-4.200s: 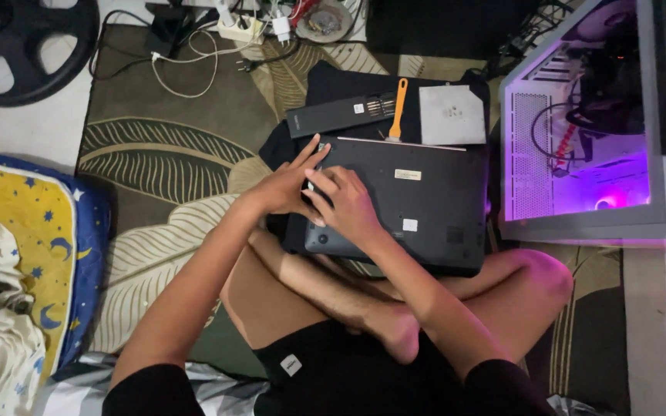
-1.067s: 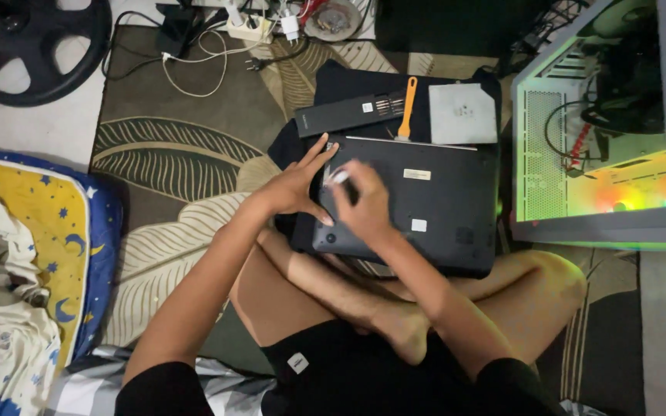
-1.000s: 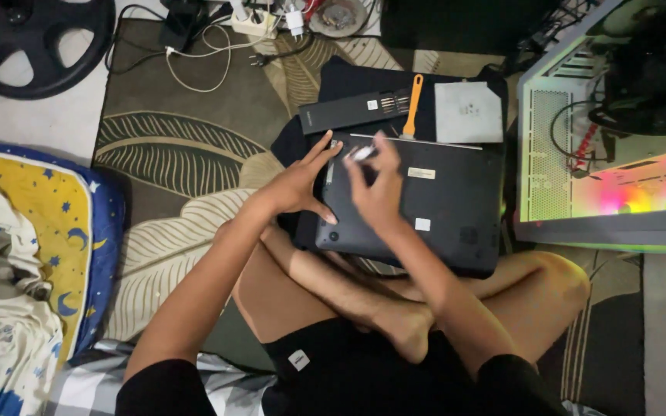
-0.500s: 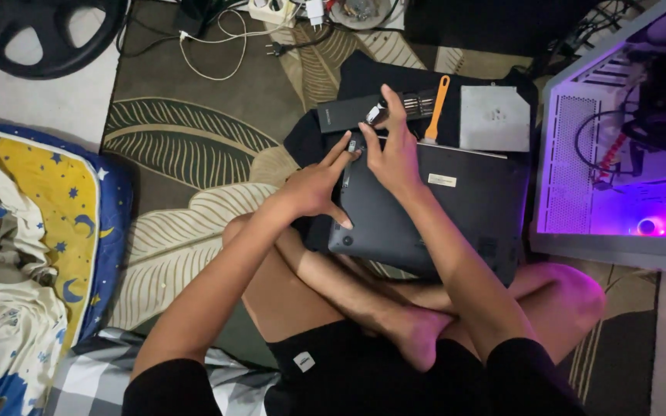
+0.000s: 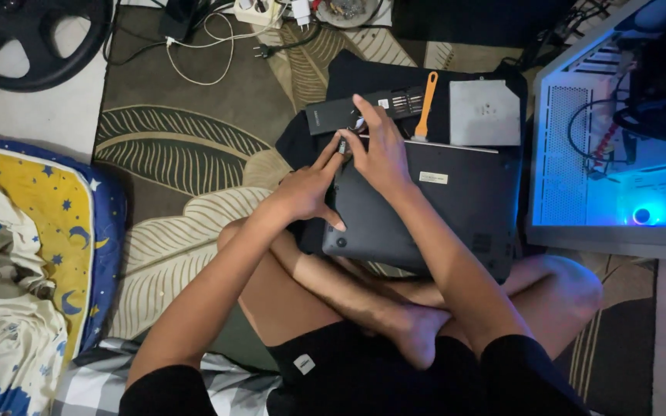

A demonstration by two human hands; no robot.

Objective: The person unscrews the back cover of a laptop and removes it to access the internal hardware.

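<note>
A black laptop (image 5: 441, 216) lies bottom side up across my crossed legs and a black cloth (image 5: 348, 73). My left hand (image 5: 306, 192) rests on its left edge, with the index finger stretched to the far left corner and the thumb on the base. My right hand (image 5: 379, 150) reaches over the far left corner toward a long black bit case (image 5: 329, 117). It pinches a small metal tool (image 5: 354, 123) between thumb and fingers. An orange-handled pry tool (image 5: 425, 104) lies just right of that hand.
A flat grey square drive (image 5: 485, 113) lies on the cloth at the far right. An open, lit computer case (image 5: 618, 154) stands to the right. A power strip and cables (image 5: 260, 11) lie ahead, with a steering wheel (image 5: 28, 38) at far left and a star-patterned mattress (image 5: 32, 262) to the left.
My right hand has lifted off the laptop's base and moved forward to the bit case, holding the small tool. My left hand stayed at the laptop's left edge. The case lighting changed colour.
</note>
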